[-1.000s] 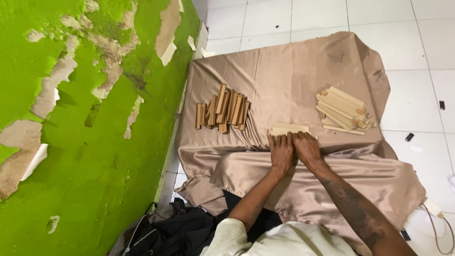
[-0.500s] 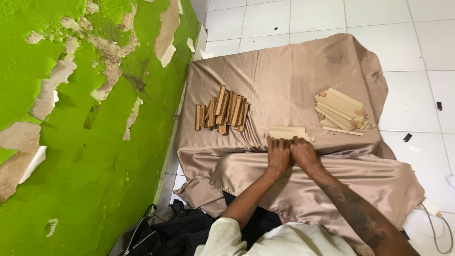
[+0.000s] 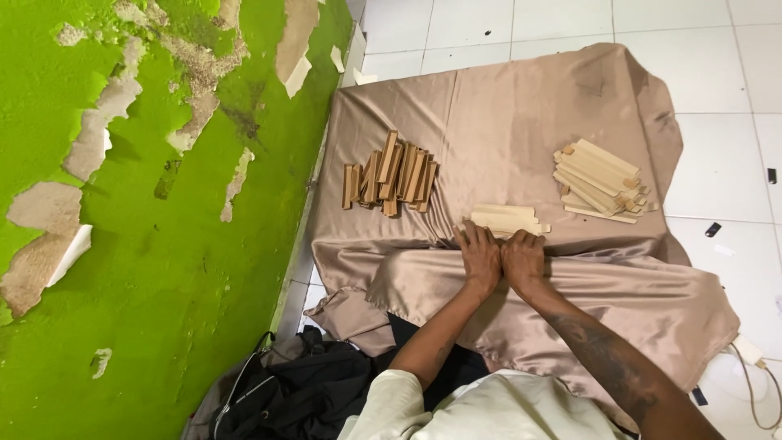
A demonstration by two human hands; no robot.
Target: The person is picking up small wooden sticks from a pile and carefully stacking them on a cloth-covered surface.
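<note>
My left hand (image 3: pixel 481 259) and my right hand (image 3: pixel 524 261) lie side by side, palms down, on a tan satin cloth (image 3: pixel 505 122). Their fingertips reach the near edge of a small flat row of pale wooden sticks (image 3: pixel 507 217). Whether the fingers grip the sticks or only rest against them is hidden. A pile of darker brown wooden sticks (image 3: pixel 391 178) lies to the left of the hands. A stack of pale wooden sticks (image 3: pixel 601 179) lies to the right.
A green wall with peeling paint (image 3: pixel 138 244) runs along the left. White floor tiles (image 3: pixel 717 155) surround the cloth. A black bag (image 3: pixel 285 391) sits near my left elbow. A white cable and plug (image 3: pixel 753 358) lie at the right edge.
</note>
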